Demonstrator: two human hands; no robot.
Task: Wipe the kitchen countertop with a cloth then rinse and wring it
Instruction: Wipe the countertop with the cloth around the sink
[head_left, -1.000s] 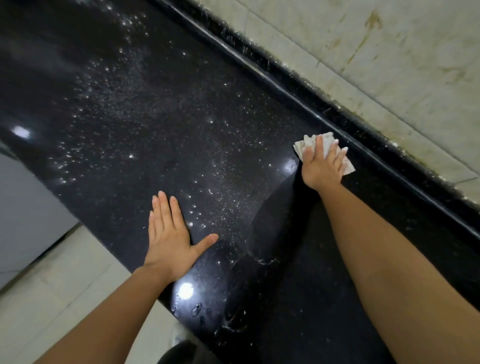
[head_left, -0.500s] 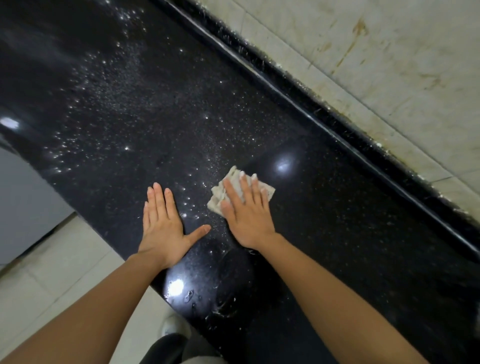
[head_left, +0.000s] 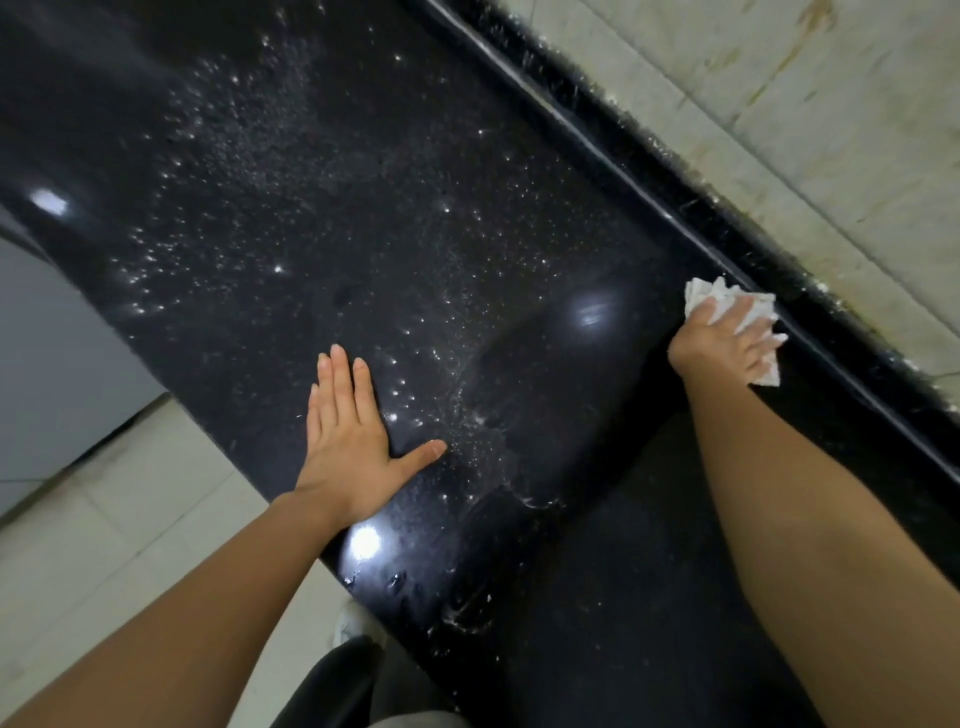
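The right hand's fingers (head_left: 756, 340) lie spread and fairly straight, blurred at the tips, pressing down on a white cloth (head_left: 709, 297). Nothing is curled round the cloth; the right hand (head_left: 724, 340) bears flat on top of it. The cloth is crumpled, its edges showing beyond the fingertips and past the little-finger side. It sits on the far edge of the black countertop (head_left: 415, 218), touching or just beside the raised black strip (head_left: 597, 111) that runs along the wall.

The left hand's fingers (head_left: 337, 382) are straight and held together, the thumb swung out to the right. The left hand (head_left: 348, 447) rests palm down on the counter near its front edge, holding nothing, well apart from the cloth.

Between and beyond the two hands the stone carries a scatter of water droplets (head_left: 234, 218), thickest toward the upper left. The patch near the right forearm looks smoother and darker. Bright light spots (head_left: 592, 314) reflect off the surface.

Behind the strip stand pale wall tiles (head_left: 779, 135) marked with brownish streaks. Below the counter's front edge are light floor tiles (head_left: 104, 519), a grey panel (head_left: 52, 364) on the left and the person's dark trousers (head_left: 337, 686).
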